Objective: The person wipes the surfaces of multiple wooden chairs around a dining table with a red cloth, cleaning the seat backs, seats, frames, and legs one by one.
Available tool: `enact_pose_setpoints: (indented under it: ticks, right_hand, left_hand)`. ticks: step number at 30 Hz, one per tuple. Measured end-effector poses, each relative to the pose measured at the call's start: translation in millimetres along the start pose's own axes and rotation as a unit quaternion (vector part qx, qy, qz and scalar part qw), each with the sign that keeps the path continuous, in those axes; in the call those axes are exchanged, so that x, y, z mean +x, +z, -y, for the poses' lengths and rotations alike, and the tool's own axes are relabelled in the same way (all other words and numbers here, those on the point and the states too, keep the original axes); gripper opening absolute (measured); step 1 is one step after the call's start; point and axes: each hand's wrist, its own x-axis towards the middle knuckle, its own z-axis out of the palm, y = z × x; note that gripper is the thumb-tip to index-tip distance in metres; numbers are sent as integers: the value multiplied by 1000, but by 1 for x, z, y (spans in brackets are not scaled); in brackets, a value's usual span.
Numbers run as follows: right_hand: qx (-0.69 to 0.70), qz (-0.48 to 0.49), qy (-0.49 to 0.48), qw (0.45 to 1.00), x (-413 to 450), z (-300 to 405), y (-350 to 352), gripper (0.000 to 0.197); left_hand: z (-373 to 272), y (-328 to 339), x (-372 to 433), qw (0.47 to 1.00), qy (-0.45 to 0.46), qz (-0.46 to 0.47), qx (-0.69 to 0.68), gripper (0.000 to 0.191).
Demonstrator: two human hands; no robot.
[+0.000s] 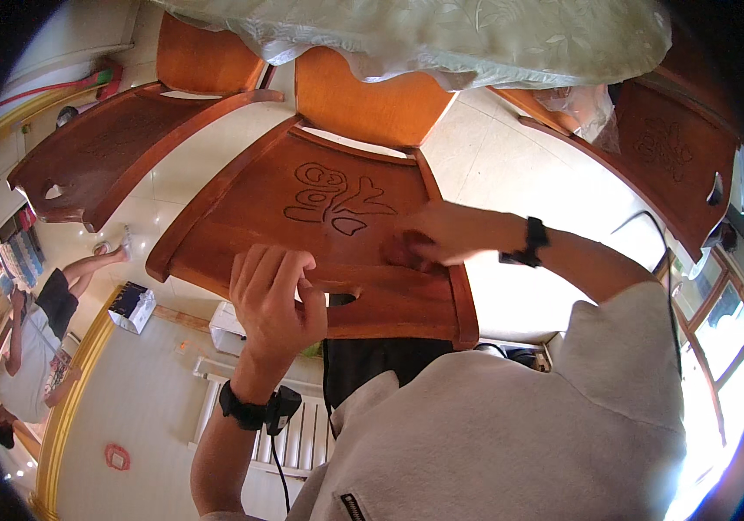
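Before me stands a reddish-brown wooden chair, its curved backrest (248, 221) carved with a looping plant-like design (339, 198). My right hand (453, 231) is low over the right part of this backrest. Beneath its fingers is a bunched dark red thing (407, 251), blurred, seemingly a cloth. At the backrest's top rail, left of the oval handle hole (344, 299), my left hand (277, 296) has its fingers curled and its thumb bent in. Whether those fingers grip the rail is hidden. An orange-brown seat (372, 98) shows beyond the backrest.
Matching chairs stand at left (104, 143) and right (671, 150). A table with a pale patterned cover (463, 39) overhangs the seats. At far left is another person (30, 365). A dark-and-white box (132, 307) and a white slatted rack (293, 430) are behind the chair.
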Motion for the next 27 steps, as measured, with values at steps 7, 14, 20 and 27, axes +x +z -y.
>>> enact_pose_setpoints:
  ticks: [7, 14, 20, 27]
  right_hand:
    - [-152, -22, 184, 971, 113, -147, 6, 34]
    - [-149, 26, 197, 969, 69, -96, -11, 36]
    - [-150, 37, 164, 974, 29, -48, 8, 36]
    - [222, -199, 154, 942, -26, 17, 14, 38]
  left_hand:
    - [-2, 6, 6, 1000, -6, 2, -27, 13]
    - [2, 2, -1, 1000, -5, -17, -4, 12]
    - [5, 8, -1, 998, 25, -48, -18, 11]
    - [6, 14, -5, 996, 54, -63, -16, 8]
